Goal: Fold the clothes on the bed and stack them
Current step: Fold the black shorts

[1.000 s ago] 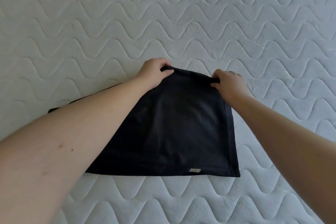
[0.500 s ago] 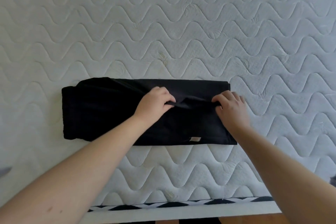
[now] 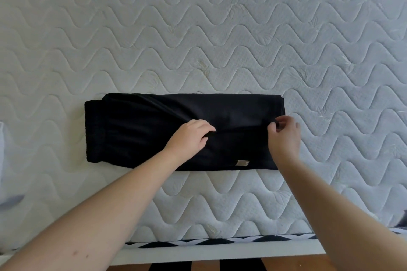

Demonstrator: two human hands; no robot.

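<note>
Fingers (image 3: 207, 127) of left hand (image 3: 189, 136) curled, pinching black garment (image 3: 136, 130) at centre; right hand (image 3: 284, 136) pinching its three-o'clock edge on mattress (image 3: 198, 28).

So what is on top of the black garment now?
Both hands: the left hand and the right hand pinch its upper layer. A small tan label shows near the front edge of the black garment. The cloth under the hands is hidden.

Bright, even daylight with faint shadows; wide-angle bending toward the frame edges, slight blur at lower corners.
</note>
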